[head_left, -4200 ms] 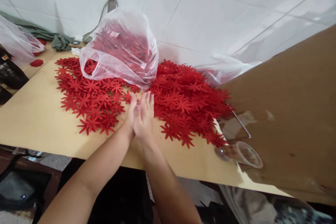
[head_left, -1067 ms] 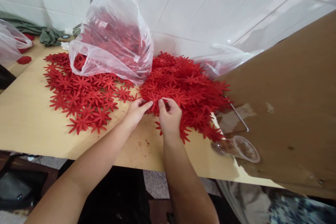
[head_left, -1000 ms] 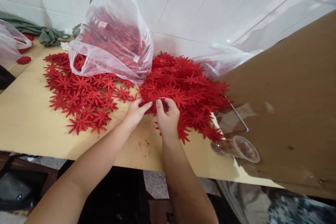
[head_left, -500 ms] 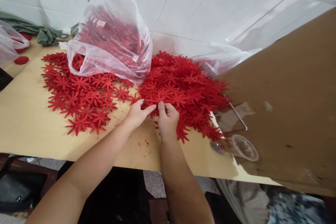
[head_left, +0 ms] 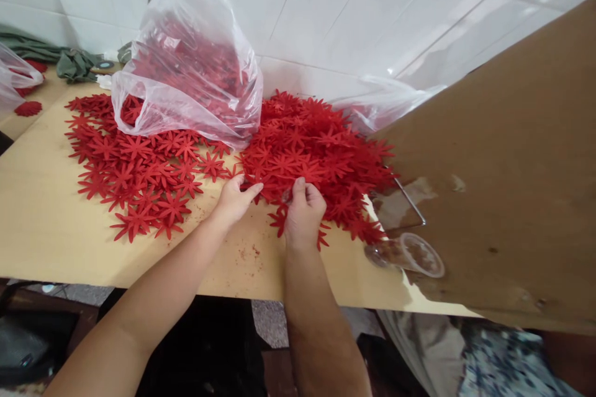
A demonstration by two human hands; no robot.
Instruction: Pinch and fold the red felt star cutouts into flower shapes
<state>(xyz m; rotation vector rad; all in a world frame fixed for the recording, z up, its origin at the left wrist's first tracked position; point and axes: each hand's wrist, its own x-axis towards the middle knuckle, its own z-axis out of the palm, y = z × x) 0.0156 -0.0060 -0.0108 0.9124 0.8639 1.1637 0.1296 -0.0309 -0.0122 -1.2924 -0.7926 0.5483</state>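
Observation:
Red star-shaped flower pieces with long petals lie in a thick pile (head_left: 316, 149) in front of me. My left hand (head_left: 235, 201) is at the pile's near left edge, its thumb pointing right, with a red flower piece between thumb and fingers, partly hidden against the pile. Just to its right, my right hand (head_left: 305, 214) is closed in a pinch at the front of the pile. What its fingertips hold blends into the red behind. A single flower piece (head_left: 279, 218) shows beside that hand. More pieces form a looser pile (head_left: 135, 167) on the left.
A clear plastic bag (head_left: 190, 74) full of red pieces stands against the tiled wall. At the right, a brown board (head_left: 503, 167) leans over the table (head_left: 51, 223), beside a tipped clear plastic cup (head_left: 421, 254). Green cloth (head_left: 77, 65) lies at the far left.
My hands have drawn apart: the right one has moved right, away from the left thumb. The whole view has shifted slightly, so the piles and bag appear further left.

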